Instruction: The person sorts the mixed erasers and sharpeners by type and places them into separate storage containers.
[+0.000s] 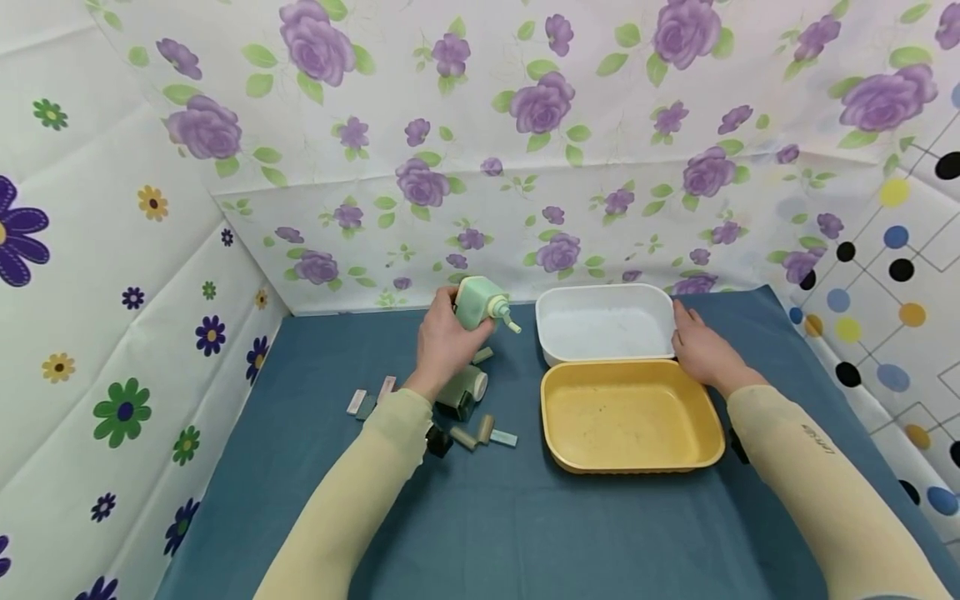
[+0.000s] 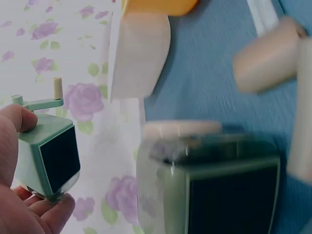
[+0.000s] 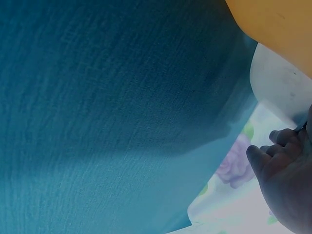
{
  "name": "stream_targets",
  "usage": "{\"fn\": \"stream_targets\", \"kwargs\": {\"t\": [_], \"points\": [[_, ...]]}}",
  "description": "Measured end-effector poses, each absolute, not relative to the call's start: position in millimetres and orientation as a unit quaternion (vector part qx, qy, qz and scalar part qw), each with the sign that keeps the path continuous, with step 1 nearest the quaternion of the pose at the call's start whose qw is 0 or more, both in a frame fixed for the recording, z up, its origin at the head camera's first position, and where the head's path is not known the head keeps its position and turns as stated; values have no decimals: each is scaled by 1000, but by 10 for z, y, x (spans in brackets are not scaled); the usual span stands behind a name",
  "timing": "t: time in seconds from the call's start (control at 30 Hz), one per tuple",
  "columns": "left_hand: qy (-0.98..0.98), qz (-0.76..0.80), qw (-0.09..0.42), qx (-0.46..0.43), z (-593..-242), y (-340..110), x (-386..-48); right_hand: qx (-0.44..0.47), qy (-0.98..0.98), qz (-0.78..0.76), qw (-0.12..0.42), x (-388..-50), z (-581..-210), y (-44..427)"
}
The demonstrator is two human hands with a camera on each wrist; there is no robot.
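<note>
My left hand [image 1: 442, 340] grips a pale green pump bottle [image 1: 476, 302] above the back of the table. The bottle tilts, its pump nozzle pointing down to the right; a dark square label [image 2: 59, 158] shows on it in the left wrist view. My right hand [image 1: 705, 348] holds the right rim of a white basin [image 1: 606, 321]; its grip is partly out of frame in the right wrist view. Below my left wrist lies another green bottle [image 1: 459, 389] with a dark label, partly hidden by the arm.
A yellow basin [image 1: 630, 462] stands directly in front of the white one. Around the lying bottle are several small tubes [image 1: 486, 428], a light blue small box [image 1: 504, 437] and pinkish small boxes [image 1: 357, 402]. Flowered cloth walls [image 1: 480, 167] close off the back and sides.
</note>
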State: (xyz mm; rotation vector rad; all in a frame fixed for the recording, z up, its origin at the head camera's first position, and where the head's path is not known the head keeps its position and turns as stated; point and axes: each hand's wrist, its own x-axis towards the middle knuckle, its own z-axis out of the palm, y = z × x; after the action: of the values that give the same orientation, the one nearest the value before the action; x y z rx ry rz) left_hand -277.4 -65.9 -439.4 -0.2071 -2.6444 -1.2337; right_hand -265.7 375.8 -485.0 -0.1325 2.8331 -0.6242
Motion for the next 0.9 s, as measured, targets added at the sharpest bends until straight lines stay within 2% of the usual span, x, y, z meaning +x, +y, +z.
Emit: {"fn": "stream_targets", "kwargs": {"t": [0.23, 0.9], "points": [[-890, -436, 108, -76, -4433, -503, -2741, -48, 971, -205, 115, -2659, -4859, 3763], [-852, -519, 49, -44, -4500, -206, -2685, -53, 968, -220, 108, -2623, -4850, 3760]]}}
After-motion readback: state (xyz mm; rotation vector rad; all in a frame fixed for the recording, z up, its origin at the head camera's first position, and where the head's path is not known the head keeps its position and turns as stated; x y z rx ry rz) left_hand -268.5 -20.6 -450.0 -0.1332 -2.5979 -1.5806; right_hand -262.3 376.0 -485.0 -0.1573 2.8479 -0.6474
